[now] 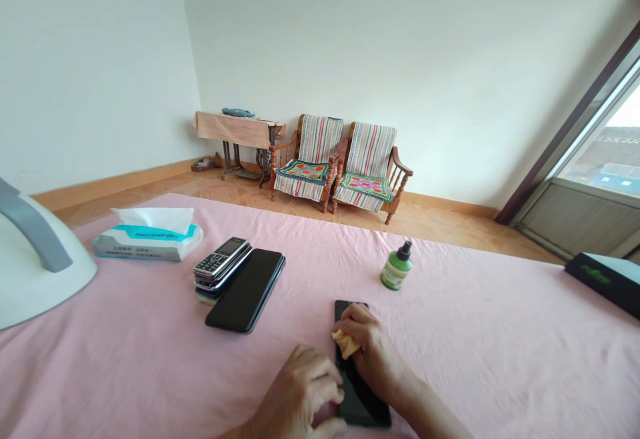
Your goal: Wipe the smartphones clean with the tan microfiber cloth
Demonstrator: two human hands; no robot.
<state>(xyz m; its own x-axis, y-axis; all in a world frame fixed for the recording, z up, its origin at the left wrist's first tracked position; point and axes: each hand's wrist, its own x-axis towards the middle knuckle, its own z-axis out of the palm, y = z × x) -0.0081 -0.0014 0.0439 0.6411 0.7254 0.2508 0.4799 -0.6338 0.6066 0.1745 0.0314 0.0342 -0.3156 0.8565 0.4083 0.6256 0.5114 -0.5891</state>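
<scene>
Cloth (346, 344) in the head view, yellow and bunched, pinched in the right hand's (375, 349) grip against the black phone (363, 399), which lies flat on the pink-covered desk (465, 346)! Left hand (305, 389) at the phone's near-left edge, grip loosely curled, thumb spread from fingers; light, even, overlapping strokes out to the corners should serve best, with that edge held steady.

The one head-worn camera is looking forward and down across the table (475, 339) from just above its near side, taking in a wide view. The left hand (306, 386) and right hand (373, 346) are showing close to the lens at the bottom, while the chairs (371, 152) and wall (320, 39) are standing well beyond, with the door (575, 219) slanting in at the right edge.
</scene>
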